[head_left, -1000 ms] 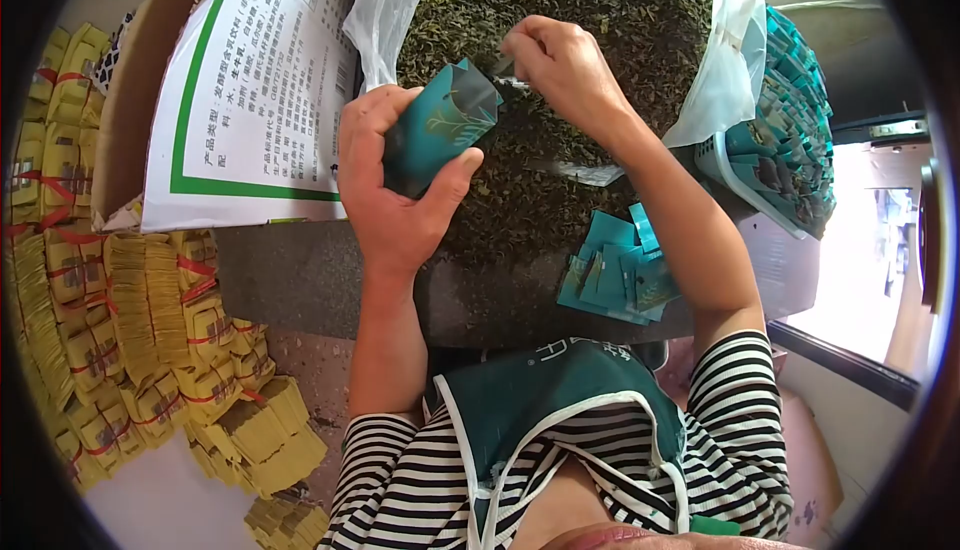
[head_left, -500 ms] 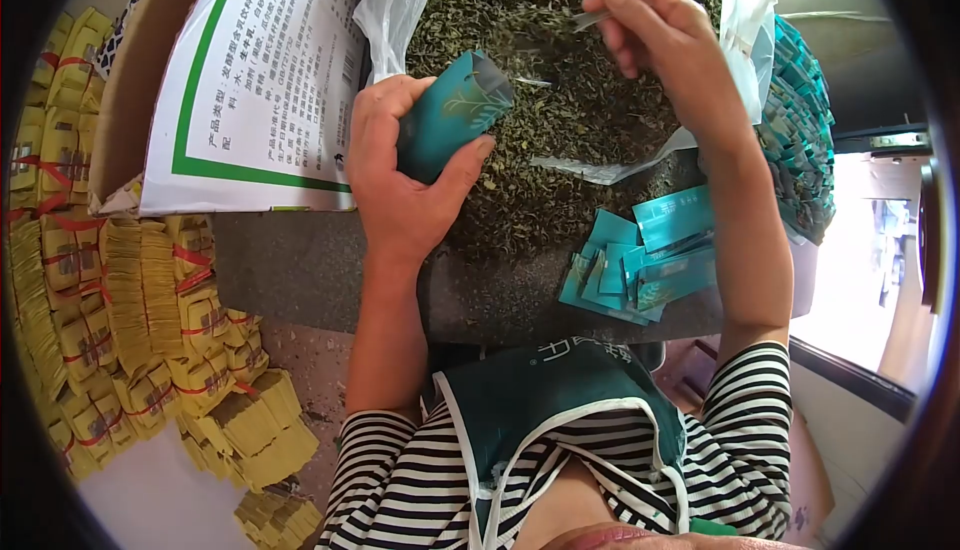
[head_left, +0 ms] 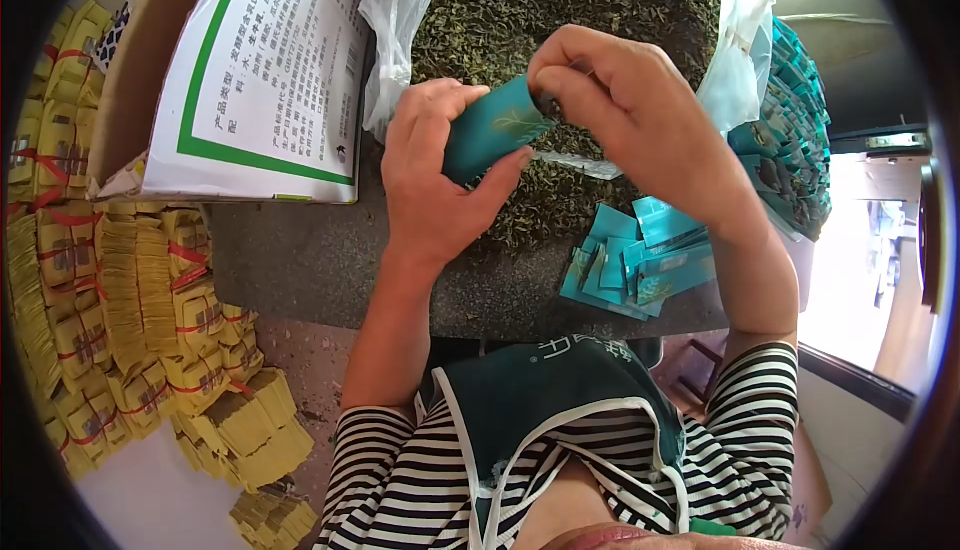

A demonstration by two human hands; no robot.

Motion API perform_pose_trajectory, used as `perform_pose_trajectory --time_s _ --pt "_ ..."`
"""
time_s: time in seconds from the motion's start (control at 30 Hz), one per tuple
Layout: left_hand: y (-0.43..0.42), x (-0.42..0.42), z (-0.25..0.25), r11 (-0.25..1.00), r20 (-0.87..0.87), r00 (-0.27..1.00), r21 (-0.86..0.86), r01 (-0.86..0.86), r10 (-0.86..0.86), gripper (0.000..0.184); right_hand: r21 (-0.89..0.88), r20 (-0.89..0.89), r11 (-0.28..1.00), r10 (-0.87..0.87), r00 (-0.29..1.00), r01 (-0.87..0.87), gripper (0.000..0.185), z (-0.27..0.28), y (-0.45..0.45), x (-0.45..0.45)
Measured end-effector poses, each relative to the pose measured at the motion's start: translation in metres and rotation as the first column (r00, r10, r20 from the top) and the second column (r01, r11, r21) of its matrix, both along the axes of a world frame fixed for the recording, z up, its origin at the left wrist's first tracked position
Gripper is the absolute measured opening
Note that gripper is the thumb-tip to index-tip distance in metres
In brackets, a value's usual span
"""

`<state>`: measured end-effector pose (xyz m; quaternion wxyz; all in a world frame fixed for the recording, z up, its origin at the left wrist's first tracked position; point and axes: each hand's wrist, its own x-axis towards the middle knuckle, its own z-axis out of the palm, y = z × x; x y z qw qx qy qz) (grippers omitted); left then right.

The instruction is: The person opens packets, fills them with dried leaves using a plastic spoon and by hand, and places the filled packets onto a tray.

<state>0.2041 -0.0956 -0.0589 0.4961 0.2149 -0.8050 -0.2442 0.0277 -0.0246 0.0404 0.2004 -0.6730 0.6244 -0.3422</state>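
Observation:
My left hand (head_left: 430,180) is wrapped round a teal paper packet (head_left: 495,132) with a gold leaf print, its mouth turned to the right. At that mouth is my right hand (head_left: 640,115), its fingers pinched together. Whatever they hold is hidden behind the fingers and the packet's rim. Dried, dark green leaves (head_left: 560,10) like loose tea lie heaped beneath both hands, in a clear plastic bag (head_left: 392,20). Nearer my body, below the right forearm, flat teal packets (head_left: 625,275) overlap in a loose pile.
A cardboard carton with a white, green-edged printed side (head_left: 270,80) stands at the left. Beyond it are stacked yellow bundles (head_left: 85,335) tied with red bands. More teal packets (head_left: 795,140) are massed at the right. Bare grey tabletop (head_left: 300,265) shows at the front left.
My right hand has come down and left from above the leaves to the packet's mouth. The thin pale thing seen in its fingers is now hidden. My left hand and packet have shifted right.

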Motion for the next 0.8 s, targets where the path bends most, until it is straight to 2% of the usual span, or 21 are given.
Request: perform_pose_trajectory --time_s 0.03,0.07,0.1,0.13,0.17,0.23,0.27,0.33,0.4,0.5,0.57,0.63,0.8 --pt "0.000 0.000 -0.001 0.999 -0.040 0.999 0.039 0.035 -0.033 0.051 -0.070 0.020 0.997 0.022 1.000 -0.020 0.014 -0.002 0.000 0.004" --pt "0.001 0.000 -0.002 0.995 -0.080 0.995 0.075 0.068 -0.062 0.051 -0.069 0.020 0.997 0.027 0.999 -0.026 0.014 0.000 0.001 0.009" --pt "0.002 0.001 -0.002 0.995 -0.080 0.995 0.075 0.062 -0.056 0.051 -0.013 0.165 1.000 -0.011 0.986 0.014 0.011 0.004 0.003 0.013" --pt "0.004 0.001 -0.003 0.978 -0.110 0.990 0.178 0.106 -0.087 0.051 0.049 0.304 0.998 -0.058 0.951 0.046 0.009 0.007 0.004 0.016" --pt "0.006 0.001 -0.004 0.948 -0.146 0.983 0.278 0.152 -0.115 0.051 0.049 0.304 0.998 -0.055 0.951 0.042 0.009 0.009 0.004 0.018" --pt "0.010 0.000 -0.003 0.934 -0.181 0.977 0.317 0.162 -0.108 0.050 -0.149 0.125 0.988 -0.024 0.992 0.043 0.008 0.010 0.006 0.017" --pt "0.011 0.000 -0.004 0.918 -0.214 0.971 0.356 0.175 -0.103 0.050 -0.148 0.123 0.988 -0.022 0.992 0.041 0.008 0.010 0.006 0.015" --pt "0.012 0.000 -0.004 0.902 -0.239 0.966 0.391 0.185 -0.094 0.051 -0.376 -0.134 0.918 0.082 0.988 -0.127 0.009 0.008 0.006 0.010" --pt "0.012 0.000 -0.003 0.884 -0.263 0.961 0.425 0.196 -0.087 0.052 -0.359 -0.157 0.921 0.099 0.983 -0.150 0.010 0.012 0.010 0.009" --pt "0.011 0.000 -0.004 0.907 -0.266 0.958 0.370 0.200 -0.102 0.052 -0.345 -0.194 0.915 0.151 0.969 -0.211 0.012 0.006 0.010 0.007" --pt "0.009 0.002 -0.006 0.957 -0.192 0.975 0.245 0.155 -0.109 0.052 -0.346 -0.208 0.904 0.188 0.960 -0.252 0.014 0.002 0.009 0.005" --pt "0.009 0.003 -0.008 0.948 -0.175 0.974 0.260 0.184 -0.141 0.053 -0.305 -0.217 0.890 0.282 0.935 -0.339 0.015 0.000 0.010 0.005" --pt "0.014 0.000 -0.007 0.919 -0.208 0.963 0.317 0.234 -0.174 0.055 -0.370 -0.225 0.880 0.227 0.948 -0.298 0.017 0.026 0.017 0.004"
